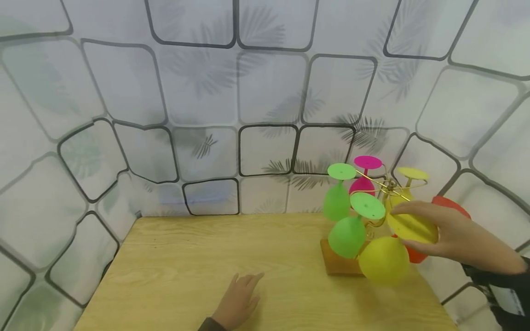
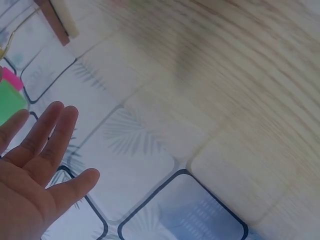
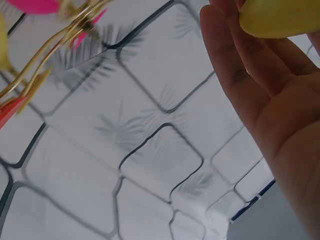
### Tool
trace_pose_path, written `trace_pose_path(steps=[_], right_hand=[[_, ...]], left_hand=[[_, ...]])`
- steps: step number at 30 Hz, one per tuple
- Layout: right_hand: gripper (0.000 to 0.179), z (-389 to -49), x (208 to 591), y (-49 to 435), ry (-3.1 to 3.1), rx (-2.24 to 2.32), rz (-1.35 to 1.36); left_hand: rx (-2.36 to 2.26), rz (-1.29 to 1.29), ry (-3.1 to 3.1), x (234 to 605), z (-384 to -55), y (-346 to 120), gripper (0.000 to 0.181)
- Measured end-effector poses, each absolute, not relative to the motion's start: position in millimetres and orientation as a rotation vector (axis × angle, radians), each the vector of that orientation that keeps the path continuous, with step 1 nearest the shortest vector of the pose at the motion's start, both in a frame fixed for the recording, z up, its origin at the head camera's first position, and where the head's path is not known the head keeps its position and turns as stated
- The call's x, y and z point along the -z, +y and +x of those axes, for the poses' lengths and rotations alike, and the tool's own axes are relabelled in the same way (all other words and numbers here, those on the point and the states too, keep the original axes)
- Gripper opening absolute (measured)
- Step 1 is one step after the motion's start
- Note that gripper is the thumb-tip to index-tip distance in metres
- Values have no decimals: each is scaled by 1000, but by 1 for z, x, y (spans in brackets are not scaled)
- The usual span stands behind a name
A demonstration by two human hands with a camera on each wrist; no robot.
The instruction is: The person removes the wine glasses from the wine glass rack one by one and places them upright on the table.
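Note:
My right hand (image 1: 459, 236) pinches the round foot of a yellow goblet (image 1: 384, 261) between thumb and fingers. The goblet hangs bowl down at the front of a gold wire rack (image 1: 389, 186); whether the rack bears it cannot be seen. In the right wrist view, the yellow foot (image 3: 282, 20) lies against the fingers. Two green goblets (image 1: 347, 236) hang upside down on the left side of the rack. My left hand (image 1: 238, 301) is over the table's front part, fingers extended and holding nothing.
A pink goblet (image 1: 362, 185) and another yellow goblet (image 1: 413, 174) hang toward the back. A red goblet (image 1: 451, 205) is partly hidden behind my right hand. The rack has a brown wooden base (image 1: 341, 262) on the wood-grain table (image 1: 207, 257). Patterned walls (image 1: 203, 92) enclose it.

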State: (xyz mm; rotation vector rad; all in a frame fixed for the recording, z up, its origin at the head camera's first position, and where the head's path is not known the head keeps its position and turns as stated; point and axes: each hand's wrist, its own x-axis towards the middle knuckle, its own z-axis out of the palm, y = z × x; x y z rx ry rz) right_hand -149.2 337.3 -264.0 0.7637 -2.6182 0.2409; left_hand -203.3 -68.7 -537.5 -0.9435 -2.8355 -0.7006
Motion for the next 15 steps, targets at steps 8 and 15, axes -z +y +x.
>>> trace_pose_path(steps=[8,15], right_hand=[[55,-181,271,238,-2616,-346,1123],[58,-235,294,168,-2648,-378,1348]], left_hand=[[714,-867,-2907,542,-203,-85,50],[696,-827,-2927,550,-205,-92,47]])
